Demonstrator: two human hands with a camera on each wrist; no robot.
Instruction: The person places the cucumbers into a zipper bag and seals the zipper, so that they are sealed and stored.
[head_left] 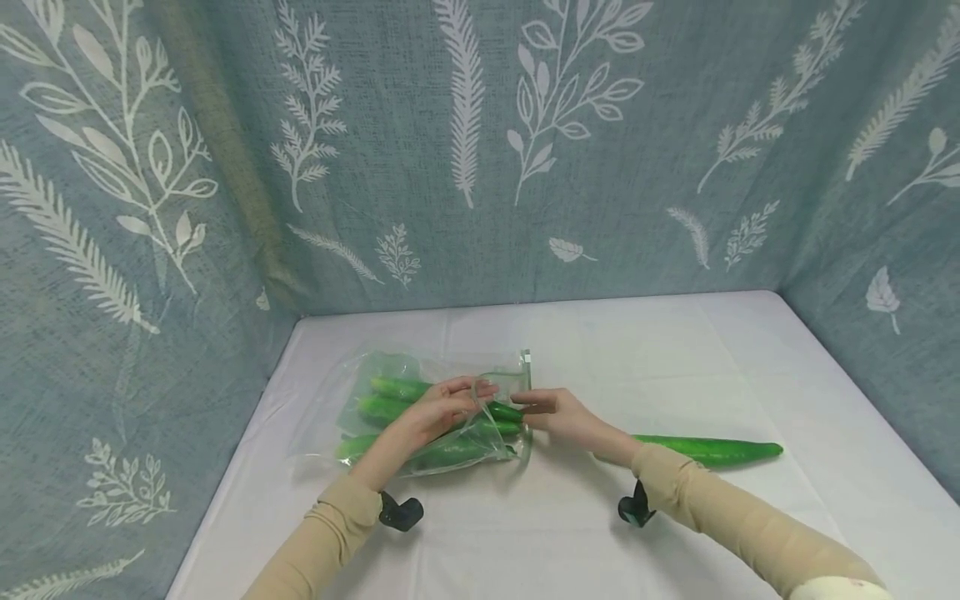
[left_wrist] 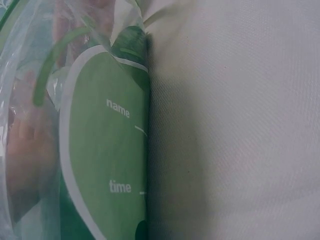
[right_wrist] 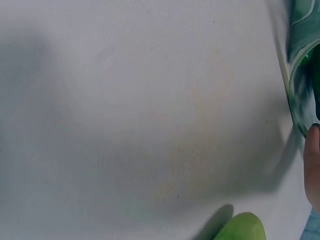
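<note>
A clear zip bag (head_left: 315,433) with a green printed panel lies on the white tabletop, its mouth facing right. Several long green cucumbers (head_left: 382,408) lie side by side inside it. My left hand (head_left: 442,408) reaches over the bag and holds its upper layer near the mouth; through the plastic, the left wrist view shows part of that hand (left_wrist: 32,150). At the opening, my right hand (head_left: 558,415) has its fingers round the end of a dark green cucumber (head_left: 506,412) that lies mostly inside. The right wrist view shows only one of its digits, beside the bag's rim (right_wrist: 295,107).
Another cucumber (head_left: 712,451) lies on the table to the right, partly behind my right forearm; its tip (right_wrist: 242,229) shows low in the right wrist view. Blue-grey leaf-print curtains (head_left: 480,167) stand around the table (head_left: 637,358). Black wrist mounts (head_left: 401,512) sit under both wrists.
</note>
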